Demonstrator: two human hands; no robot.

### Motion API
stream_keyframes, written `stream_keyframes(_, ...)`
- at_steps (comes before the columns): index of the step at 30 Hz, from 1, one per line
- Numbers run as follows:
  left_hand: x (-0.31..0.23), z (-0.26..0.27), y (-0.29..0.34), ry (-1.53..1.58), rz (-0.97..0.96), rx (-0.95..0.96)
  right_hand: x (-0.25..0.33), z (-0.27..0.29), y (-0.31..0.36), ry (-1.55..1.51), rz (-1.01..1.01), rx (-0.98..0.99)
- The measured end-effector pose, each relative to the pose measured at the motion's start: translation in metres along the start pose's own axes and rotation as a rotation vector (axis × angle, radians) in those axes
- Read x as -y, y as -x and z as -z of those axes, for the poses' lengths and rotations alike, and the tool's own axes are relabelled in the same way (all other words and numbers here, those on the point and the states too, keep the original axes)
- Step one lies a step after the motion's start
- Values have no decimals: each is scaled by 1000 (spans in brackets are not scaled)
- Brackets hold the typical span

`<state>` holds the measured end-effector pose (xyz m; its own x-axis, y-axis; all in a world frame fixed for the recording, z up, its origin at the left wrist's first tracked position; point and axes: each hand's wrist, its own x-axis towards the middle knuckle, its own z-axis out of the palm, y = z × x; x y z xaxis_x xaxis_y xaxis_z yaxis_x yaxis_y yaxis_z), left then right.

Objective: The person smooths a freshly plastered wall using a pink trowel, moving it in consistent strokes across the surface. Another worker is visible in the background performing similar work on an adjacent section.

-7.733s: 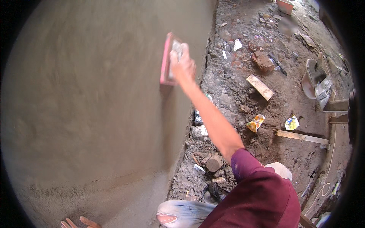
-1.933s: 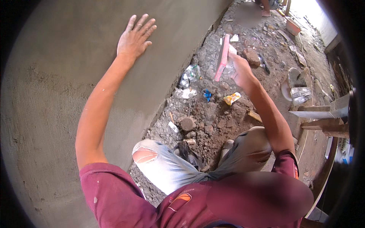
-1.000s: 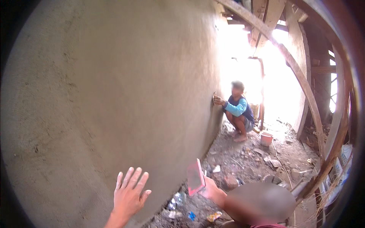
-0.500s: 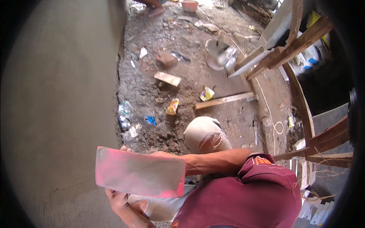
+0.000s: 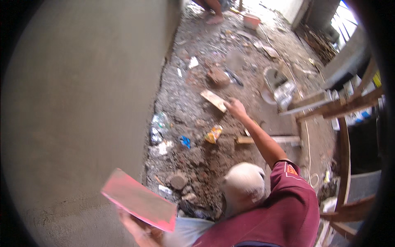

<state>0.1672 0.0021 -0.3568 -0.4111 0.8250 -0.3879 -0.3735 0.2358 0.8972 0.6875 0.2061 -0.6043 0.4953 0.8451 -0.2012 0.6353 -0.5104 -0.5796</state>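
Observation:
At the lower left, my left hand (image 5: pixel 135 228) holds a pink rectangular plastering float (image 5: pixel 142 201) from beneath. Grey mortar coats the float's flat face, and pink shows along its edges. The float hides most of the fingers. My right arm is stretched out over the ground, and my right hand (image 5: pixel 235 108) closes on the near right end of a short flat wooden board (image 5: pixel 212 100). That board lies on the dirt, just this side of a reddish brick lump (image 5: pixel 218 77). Motion slightly blurs the fingers.
A grey plastered wall (image 5: pixel 90 103) rises along the left. Rubble, a yellow wrapper (image 5: pixel 214 133) and a wooden strip (image 5: pixel 267 140) litter the ground. A bucket (image 5: pixel 269 84) stands beyond, near wooden frame pieces (image 5: pixel 343 107) on the right. Another person's foot (image 5: pixel 214 19) is at the top.
My right hand has left the float and reached forward to the wooden board. The float, now in my left hand alone, has tilted and sits lower. The view has shifted left.

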Motion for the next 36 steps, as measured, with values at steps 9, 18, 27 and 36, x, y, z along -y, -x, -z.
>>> stream_keyframes(9, 49, -24, -26, -78, 84, 89, 43, -111, -82, 496, 220, 214)
stream_keyframes(18, 116, -27, -65, 301, 508, 406, 95, -39, -6, -449, 417, 391)
stream_keyframes(27, 137, -97, -46, 50, 428, 836, 227, 100, 199, -1139, -135, 942)
stream_keyframes(36, 111, -30, 48, -321, 308, 934, 252, 148, 305, -755, -6, 1072)
